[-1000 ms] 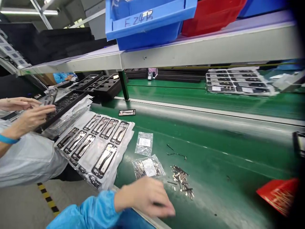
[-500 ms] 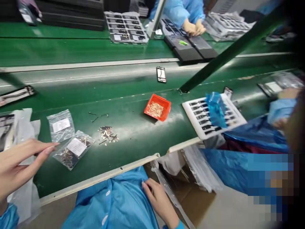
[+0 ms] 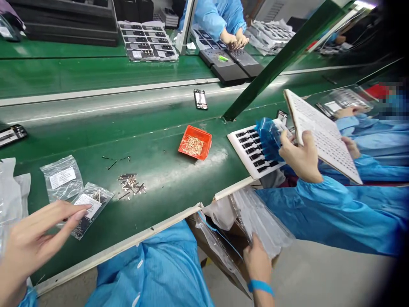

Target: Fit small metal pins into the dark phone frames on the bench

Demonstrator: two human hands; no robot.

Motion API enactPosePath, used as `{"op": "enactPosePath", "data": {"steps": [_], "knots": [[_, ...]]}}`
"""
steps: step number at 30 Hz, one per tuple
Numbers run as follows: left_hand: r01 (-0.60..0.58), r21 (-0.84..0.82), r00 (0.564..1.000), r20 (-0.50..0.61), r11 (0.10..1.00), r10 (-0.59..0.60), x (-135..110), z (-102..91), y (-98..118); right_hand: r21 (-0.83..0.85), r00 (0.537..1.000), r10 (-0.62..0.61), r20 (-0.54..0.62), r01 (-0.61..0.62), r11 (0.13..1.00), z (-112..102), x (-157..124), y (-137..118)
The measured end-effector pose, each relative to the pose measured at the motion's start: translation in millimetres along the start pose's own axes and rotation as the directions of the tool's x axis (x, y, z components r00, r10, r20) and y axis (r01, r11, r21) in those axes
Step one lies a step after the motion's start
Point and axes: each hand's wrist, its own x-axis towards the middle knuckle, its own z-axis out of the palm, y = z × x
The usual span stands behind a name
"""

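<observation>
My left hand point(image 3: 35, 243) is at the lower left with its fingers stretched out and holding nothing. Its fingertips touch a small clear bag of metal parts point(image 3: 87, 209) on the green belt point(image 3: 159, 123). A second clear bag point(image 3: 60, 177) lies just beyond it, and a heap of loose metal pins point(image 3: 131, 183) lies to the right. My right hand point(image 3: 257, 262), with a blue wristband, reaches down off the table edge to a stack of clear plastic sheets point(image 3: 262, 221) in a cardboard box. Its fingers are hidden against the plastic.
A small orange tray of pins point(image 3: 194, 145) sits mid-belt. A co-worker's hand point(image 3: 300, 157) on the right tilts up a white perforated tray point(image 3: 322, 132) over a white tray of black parts point(image 3: 252, 149). Phone frames point(image 3: 200, 99) lie on the belt. Another person works across it.
The view shifted slightly right. My right hand dropped from my lap to the plastic sheets in the box. The co-worker on the right lifted a white perforated tray. My left hand stayed by the bag.
</observation>
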Motion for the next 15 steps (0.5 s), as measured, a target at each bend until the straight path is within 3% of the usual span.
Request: {"op": "enactPosePath", "data": {"steps": [3, 6, 8, 11, 13, 15], "knots": [[-0.074, -0.115, 0.994, 0.068, 0.991, 0.082, -4.9, 28.5, 10.8, 0.036, 0.999, -0.007, -0.034, 0.009, 0.999, 6.5, -38.8, 19.7], [-0.112, -0.257, 0.963, 0.211, 0.96, 0.168, -5.6, 65.9, 29.2, 0.087, 0.997, -0.075, 0.023, 0.073, 0.994, 0.5, -60.4, 44.4], [-0.117, -0.343, 0.924, 0.307, 0.932, 0.229, -4.6, 90.0, 45.1, 0.125, 0.989, -0.107, 0.099, 0.095, 0.988, -10.2, -64.8, 63.4], [-0.158, -0.448, 0.826, 0.429, 0.88, 0.366, -3.5, 117.7, 68.3, 0.147, 0.97, -0.081, 0.23, 0.048, 0.988, -31.3, -64.0, 86.7], [-0.182, -0.482, 0.769, 0.474, 0.857, 0.429, -3.6, 129.5, 79.8, 0.098, 0.947, -0.008, 0.32, -0.024, 0.995, -43.5, -64.4, 93.1], [-0.193, -0.492, 0.747, 0.487, 0.849, 0.452, -4.7, 137.1, 87.3, 0.058, 0.925, 0.047, 0.377, -0.074, 0.996, -51.2, -69.5, 90.7]]}}
